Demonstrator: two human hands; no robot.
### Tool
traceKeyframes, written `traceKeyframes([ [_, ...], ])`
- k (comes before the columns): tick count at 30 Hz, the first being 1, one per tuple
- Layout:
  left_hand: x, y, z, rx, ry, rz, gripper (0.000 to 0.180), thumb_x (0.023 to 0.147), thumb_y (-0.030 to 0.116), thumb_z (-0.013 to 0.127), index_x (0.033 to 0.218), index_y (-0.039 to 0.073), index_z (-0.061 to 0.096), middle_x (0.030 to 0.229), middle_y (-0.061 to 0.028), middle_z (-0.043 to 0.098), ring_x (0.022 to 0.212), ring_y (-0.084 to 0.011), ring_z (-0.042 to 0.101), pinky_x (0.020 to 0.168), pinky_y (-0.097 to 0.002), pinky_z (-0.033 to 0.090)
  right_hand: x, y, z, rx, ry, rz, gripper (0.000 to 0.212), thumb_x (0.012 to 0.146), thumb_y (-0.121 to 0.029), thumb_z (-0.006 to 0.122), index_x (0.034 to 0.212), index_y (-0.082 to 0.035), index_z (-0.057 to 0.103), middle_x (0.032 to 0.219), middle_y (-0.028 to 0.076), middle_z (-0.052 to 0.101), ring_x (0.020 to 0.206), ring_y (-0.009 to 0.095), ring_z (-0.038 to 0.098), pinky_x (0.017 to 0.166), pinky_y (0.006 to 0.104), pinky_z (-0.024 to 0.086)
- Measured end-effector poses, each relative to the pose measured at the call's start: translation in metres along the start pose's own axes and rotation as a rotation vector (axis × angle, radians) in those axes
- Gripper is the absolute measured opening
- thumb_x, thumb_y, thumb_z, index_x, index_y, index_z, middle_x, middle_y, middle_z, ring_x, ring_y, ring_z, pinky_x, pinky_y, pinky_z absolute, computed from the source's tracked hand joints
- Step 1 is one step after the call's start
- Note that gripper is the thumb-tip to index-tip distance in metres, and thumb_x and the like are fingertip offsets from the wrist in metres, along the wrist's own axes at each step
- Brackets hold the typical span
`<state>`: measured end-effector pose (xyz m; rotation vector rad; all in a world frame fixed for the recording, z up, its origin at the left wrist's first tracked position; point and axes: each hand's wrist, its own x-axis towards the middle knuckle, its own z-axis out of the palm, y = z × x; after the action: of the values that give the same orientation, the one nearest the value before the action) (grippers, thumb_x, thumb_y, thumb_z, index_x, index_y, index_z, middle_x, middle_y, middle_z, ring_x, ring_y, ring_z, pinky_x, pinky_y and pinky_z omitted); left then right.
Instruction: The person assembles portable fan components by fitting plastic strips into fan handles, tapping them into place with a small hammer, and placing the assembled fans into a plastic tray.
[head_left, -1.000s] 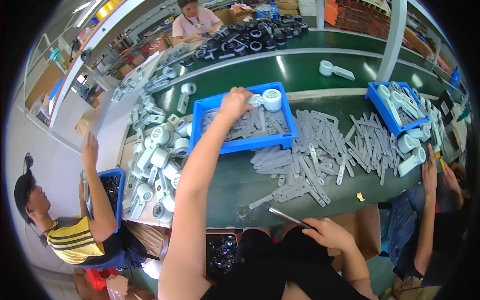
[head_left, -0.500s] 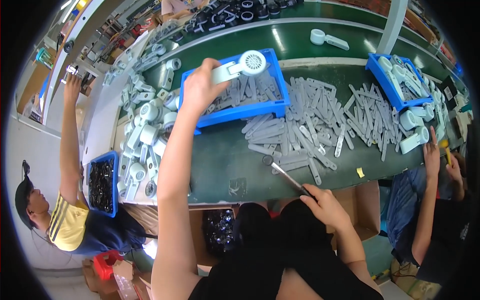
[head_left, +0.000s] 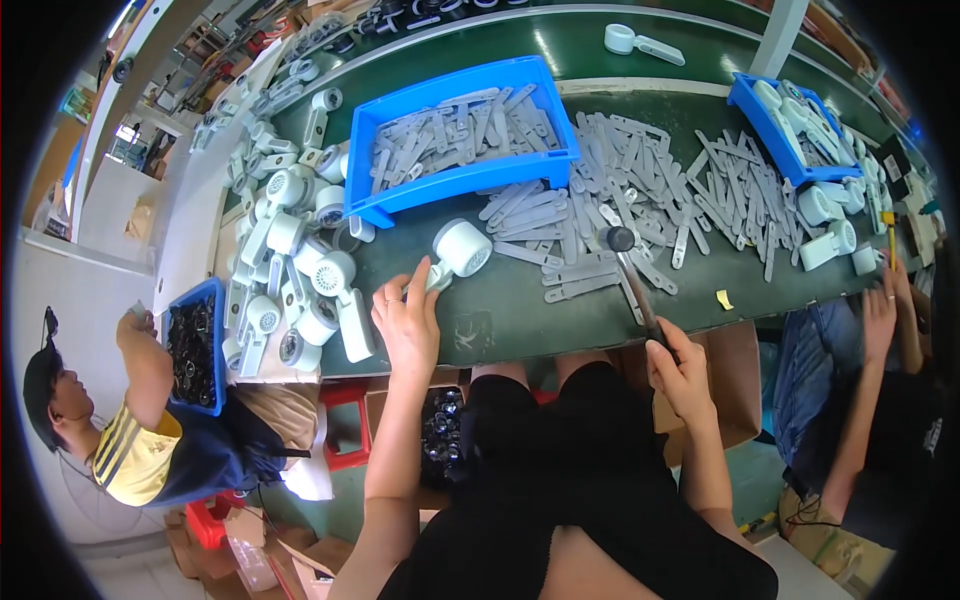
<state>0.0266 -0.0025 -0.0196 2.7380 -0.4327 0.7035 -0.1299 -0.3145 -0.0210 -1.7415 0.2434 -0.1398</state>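
Note:
My left hand [head_left: 408,318] grips the handle of a pale mint device with a round, drum-like head [head_left: 462,247], held low at the green table just in front of the blue bin. Its fingers cover most of that handle. In my right hand [head_left: 685,370] is a small hammer [head_left: 633,275], its dark round head raised over flat grey strips [head_left: 583,272] and the grip inside my fist. More mint devices [head_left: 333,275] with grilled heads are heaped left of my left hand. The blue bin [head_left: 470,175] contains many similar grey strips.
A second blue bin [head_left: 795,165] with mint devices stands at the right, near a co-worker's hands [head_left: 882,310]. Another person [head_left: 140,425] sits at the left by a blue crate [head_left: 195,345] of black parts. One mint device [head_left: 643,44] lies on the far green belt.
My left hand has brought the mint device down and toward me, from above the blue bin to the table. The hammer in my right hand has swung right and up.

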Motion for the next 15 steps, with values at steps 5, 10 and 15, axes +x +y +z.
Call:
traceKeyframes([
  [5,0.024,0.046,-0.006,-0.107,0.087,0.262,0.041,0.072,0.012,0.072,0.113,0.016,0.065,0.117,-0.0082,0.051,0.108,-0.0312,0.045,0.095,-0.0465,0.033,-0.004,-0.003,0.003,0.083,0.03,-0.004,0.031,0.09,-0.009,0.057,0.117,0.005,0.056,0.058,0.0,0.051,0.05,0.006,0.046,0.047,0.0227,0.037],
  [10,0.042,0.081,0.039,-0.167,-0.042,0.47,0.037,0.064,0.017,0.075,0.1,0.014,0.068,0.111,-0.0059,0.055,0.109,-0.0292,0.046,0.097,-0.0492,0.032,-0.006,-0.005,0.01,0.065,-0.006,-0.029,0.031,0.09,-0.009,0.057,0.118,0.005,0.055,0.058,-0.001,0.051,0.049,0.005,0.045,0.046,0.0217,0.036],
  [15,0.05,0.087,0.053,-0.19,0.046,0.497,0.017,0.067,0.013,0.072,0.082,0.011,0.064,0.108,-0.0052,0.056,0.11,-0.0296,0.045,0.098,-0.0512,0.031,-0.009,0.0,0.012,0.102,-0.013,-0.064,0.032,0.09,-0.008,0.056,0.119,0.005,0.055,0.059,-0.002,0.05,0.049,0.004,0.044,0.045,0.0207,0.034],
])
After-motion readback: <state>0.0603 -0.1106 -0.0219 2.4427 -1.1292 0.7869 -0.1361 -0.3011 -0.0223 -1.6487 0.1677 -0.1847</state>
